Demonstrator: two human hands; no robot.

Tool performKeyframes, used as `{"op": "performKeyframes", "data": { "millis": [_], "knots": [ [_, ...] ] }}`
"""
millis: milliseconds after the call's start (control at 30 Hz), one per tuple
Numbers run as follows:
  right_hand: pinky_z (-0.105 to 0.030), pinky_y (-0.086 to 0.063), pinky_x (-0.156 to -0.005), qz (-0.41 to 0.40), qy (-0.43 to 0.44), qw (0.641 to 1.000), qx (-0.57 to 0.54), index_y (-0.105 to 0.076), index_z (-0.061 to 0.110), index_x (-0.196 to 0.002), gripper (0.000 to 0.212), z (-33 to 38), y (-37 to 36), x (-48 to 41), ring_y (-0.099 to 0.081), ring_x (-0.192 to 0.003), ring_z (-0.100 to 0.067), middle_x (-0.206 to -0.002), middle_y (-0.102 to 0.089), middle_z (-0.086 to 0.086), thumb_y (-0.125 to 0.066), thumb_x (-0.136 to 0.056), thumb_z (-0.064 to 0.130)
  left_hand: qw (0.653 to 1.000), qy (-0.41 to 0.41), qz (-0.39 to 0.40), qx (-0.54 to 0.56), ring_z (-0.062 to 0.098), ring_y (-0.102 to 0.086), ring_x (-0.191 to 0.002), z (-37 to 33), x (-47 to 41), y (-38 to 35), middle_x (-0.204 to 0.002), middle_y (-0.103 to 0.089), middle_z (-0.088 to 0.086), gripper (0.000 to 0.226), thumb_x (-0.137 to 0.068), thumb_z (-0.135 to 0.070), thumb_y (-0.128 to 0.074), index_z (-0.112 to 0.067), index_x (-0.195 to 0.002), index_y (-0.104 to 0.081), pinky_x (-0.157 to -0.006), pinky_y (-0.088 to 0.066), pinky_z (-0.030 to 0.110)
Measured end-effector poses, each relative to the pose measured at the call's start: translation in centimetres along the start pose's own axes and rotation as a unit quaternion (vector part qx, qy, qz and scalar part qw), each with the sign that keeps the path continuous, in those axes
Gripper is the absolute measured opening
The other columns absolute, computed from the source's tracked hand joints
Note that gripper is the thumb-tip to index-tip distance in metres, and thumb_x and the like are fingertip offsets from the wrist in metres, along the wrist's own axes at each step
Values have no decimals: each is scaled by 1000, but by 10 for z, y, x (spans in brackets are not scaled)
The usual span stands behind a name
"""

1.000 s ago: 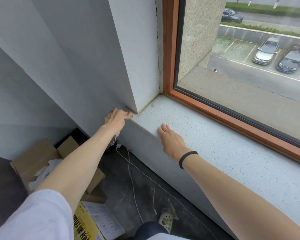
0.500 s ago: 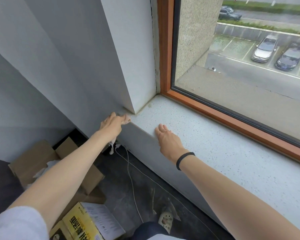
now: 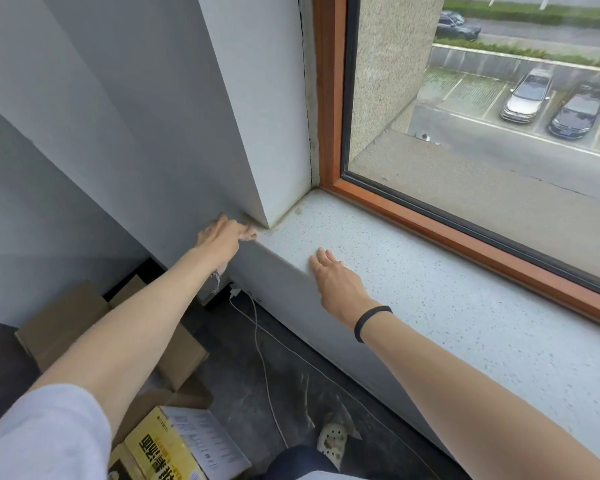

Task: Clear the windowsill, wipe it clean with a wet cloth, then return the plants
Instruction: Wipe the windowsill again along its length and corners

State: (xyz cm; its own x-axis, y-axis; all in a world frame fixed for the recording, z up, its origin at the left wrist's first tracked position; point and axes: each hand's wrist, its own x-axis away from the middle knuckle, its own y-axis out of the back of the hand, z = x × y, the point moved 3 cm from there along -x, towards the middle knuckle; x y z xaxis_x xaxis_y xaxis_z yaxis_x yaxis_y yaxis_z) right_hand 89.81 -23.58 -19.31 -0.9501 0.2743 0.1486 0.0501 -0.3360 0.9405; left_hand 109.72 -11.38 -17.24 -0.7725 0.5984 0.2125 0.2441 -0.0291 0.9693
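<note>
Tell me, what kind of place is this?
Probably an upstairs room, maybe an office or storage corner: a speckled windowsill under a wood-framed window, parked cars down below outside, and cardboard boxes on the floor.

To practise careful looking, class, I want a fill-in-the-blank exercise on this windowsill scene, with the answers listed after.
1. The right hand lies flat on the speckled ____.
2. A ____ band circles the right wrist.
3. On the floor, a white ____ trails past the cardboard boxes.
Missing words: windowsill; black; cable.
</note>
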Motion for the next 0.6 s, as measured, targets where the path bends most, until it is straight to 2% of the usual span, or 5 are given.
{"op": "performKeyframes", "data": {
  "millis": [100, 300, 400, 500, 600],
  "knots": [
    [-30, -21, -115, -3, 0, 1000, -8, -12, 5, -150, 70, -2, 1, 0, -5, -147, -24, -159, -3, -12, -43, -90, -12, 1000, 26, -4, 8, 35, -48, -114, -5, -2, 4, -118, -44, 13, 51, -96, -3, -37, -36, -131, -53, -94, -44, 44],
    [-30, -20, -115, -2, 0, 1000, -4, -11, 5, -150, 70, -3, -2, 2, -6, -147, -24, -159, -3, -11, -42, -90, -11, 1000, 6, 1, 24, 31, -48, -115, -10, 18, -17, -123, -43, 8, 66, -93, 3, -37, -40, -143, -34, -91, -41, 40],
    [-30, -21, -115, -5, 1, 1000, 0, -10, 5, -150, 70, -4, -5, 4, -6, -147, -24, -159, -3, -11, -43, -90, -11, 1000, 4, -25, 2, 31, -48, -109, -7, 12, -11, -114, -43, 10, 59, -92, 7, -37, -32, -135, -47, -89, -43, 41],
    [-29, -23, -115, 1, 0, 1000, -2, -11, 6, -150, 71, -5, -7, 6, -6, -147, -23, -159, -4, -11, -44, -90, -12, 998, 48, -39, 14, 35, -48, -110, -9, 3, -5, -112, -42, 13, 54, -91, 7, -40, -27, -132, -53, -89, -44, 43],
    [-29, -23, -114, 2, 1, 1000, 3, -10, 6, -151, 71, -5, -8, 9, -6, -147, -23, -159, -3, -10, -44, -90, -11, 997, 54, -23, 50, 37, -46, -116, -13, 7, -10, -117, -41, 13, 63, -91, 9, -36, -35, -134, -51, -94, -43, 45]
  ]
}}
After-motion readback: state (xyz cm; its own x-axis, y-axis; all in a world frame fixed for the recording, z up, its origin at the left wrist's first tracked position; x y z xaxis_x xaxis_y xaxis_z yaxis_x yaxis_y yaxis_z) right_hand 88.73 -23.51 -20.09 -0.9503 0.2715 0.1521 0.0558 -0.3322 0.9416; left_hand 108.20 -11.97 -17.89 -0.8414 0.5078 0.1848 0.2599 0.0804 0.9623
